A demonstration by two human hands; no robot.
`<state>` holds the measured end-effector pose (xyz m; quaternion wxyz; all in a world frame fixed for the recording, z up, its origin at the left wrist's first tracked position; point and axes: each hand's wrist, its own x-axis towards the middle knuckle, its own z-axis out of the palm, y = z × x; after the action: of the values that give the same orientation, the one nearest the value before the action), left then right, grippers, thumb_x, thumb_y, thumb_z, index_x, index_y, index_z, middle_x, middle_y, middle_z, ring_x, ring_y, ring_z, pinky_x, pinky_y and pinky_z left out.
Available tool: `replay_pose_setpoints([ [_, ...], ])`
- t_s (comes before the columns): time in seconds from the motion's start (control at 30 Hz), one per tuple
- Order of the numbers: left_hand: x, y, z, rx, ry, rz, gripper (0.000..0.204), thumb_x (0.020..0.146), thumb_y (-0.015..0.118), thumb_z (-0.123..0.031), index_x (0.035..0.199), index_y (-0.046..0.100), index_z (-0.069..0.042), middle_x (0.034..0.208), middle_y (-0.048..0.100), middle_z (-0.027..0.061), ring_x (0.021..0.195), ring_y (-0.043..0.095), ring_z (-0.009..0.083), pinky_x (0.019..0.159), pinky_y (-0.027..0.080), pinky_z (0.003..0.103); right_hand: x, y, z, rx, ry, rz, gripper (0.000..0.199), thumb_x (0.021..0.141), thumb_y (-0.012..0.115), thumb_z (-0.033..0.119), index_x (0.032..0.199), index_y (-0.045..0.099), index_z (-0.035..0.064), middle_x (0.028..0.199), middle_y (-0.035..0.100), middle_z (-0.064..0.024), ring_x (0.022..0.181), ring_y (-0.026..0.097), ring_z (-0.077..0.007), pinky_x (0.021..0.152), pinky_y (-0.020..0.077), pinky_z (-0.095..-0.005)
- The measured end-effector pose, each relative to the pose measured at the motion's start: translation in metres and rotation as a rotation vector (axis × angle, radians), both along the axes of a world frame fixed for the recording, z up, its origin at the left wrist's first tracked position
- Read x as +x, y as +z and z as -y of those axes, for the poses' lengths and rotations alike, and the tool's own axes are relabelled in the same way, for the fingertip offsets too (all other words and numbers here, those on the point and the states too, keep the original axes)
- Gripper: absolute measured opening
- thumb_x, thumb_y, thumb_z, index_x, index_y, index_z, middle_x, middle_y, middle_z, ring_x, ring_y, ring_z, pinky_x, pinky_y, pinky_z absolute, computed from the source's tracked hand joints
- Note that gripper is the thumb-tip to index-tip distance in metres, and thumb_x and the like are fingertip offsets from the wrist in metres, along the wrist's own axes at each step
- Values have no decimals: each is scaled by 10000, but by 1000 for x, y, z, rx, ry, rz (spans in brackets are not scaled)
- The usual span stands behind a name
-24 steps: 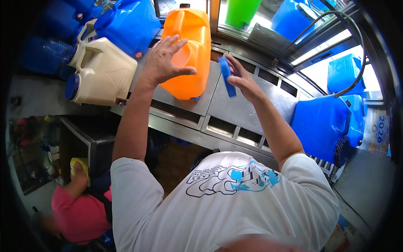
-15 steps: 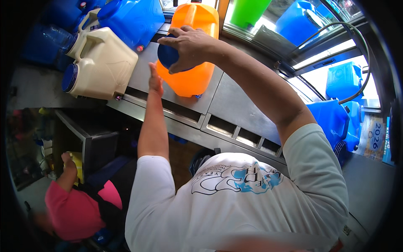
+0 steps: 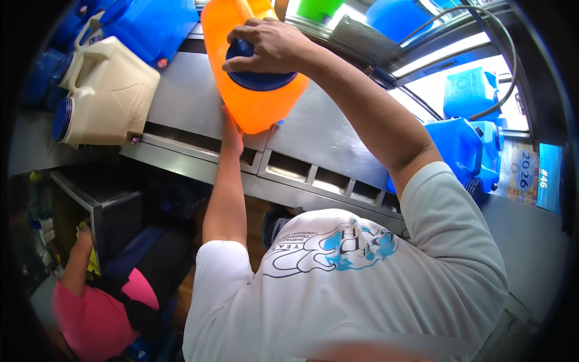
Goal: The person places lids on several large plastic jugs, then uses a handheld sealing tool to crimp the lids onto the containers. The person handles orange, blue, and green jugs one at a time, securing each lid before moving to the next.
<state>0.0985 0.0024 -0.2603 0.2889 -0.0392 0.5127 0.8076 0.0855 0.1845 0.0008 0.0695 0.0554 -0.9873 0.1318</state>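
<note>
An orange water jug [image 3: 241, 108] with a wide dark blue cap [image 3: 262, 80] stands tilted over the metal counter in front of me. My right hand [image 3: 271, 45] reaches across from the right, its fingers and thumb curled round the cap. Low on the jug's left side, my left hand [image 3: 233, 136] bears against it, with most of its fingers hidden behind the jug. A small blue spout piece [image 3: 280, 122] shows at the jug's lower right edge.
Cream jugs [image 3: 114, 90] and a blue jug [image 3: 151, 30] crowd the counter's left. More blue jugs [image 3: 455, 145] stand right, below a window and a curved hose [image 3: 514, 72]. Slots [image 3: 289, 165] line the metal counter's front. A person in a pink top [image 3: 96, 308] is at lower left.
The orange jug has tipped, its capped face now turned more toward me. My left hand has gone from beside the jug to its lower side. My right hand stays on the cap.
</note>
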Motion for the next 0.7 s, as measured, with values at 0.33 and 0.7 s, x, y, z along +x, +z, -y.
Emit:
replay_pose_setpoints([
  [0.33, 137, -7, -36, -62, -178, 97, 892, 882, 475, -814, 1570, 219, -306, 1576, 320, -21, 1470, 276, 186, 1149, 255, 475, 160, 0, -65, -67, 76, -85, 670, 795, 697, 673, 1255, 670, 186, 1191, 643, -117, 1122, 624, -345, 942, 514, -465],
  [0.7, 285, -49, -147, -180, -508, -268, 1111, 905, 479, -775, 1588, 93, 12, 1607, 284, 210, 1479, 302, 294, 1204, 263, 392, 372, 3, -134, -160, -179, -49, 698, 687, 833, 438, 1247, 617, 81, 1169, 637, -173, 1086, 625, -370, 944, 503, -440],
])
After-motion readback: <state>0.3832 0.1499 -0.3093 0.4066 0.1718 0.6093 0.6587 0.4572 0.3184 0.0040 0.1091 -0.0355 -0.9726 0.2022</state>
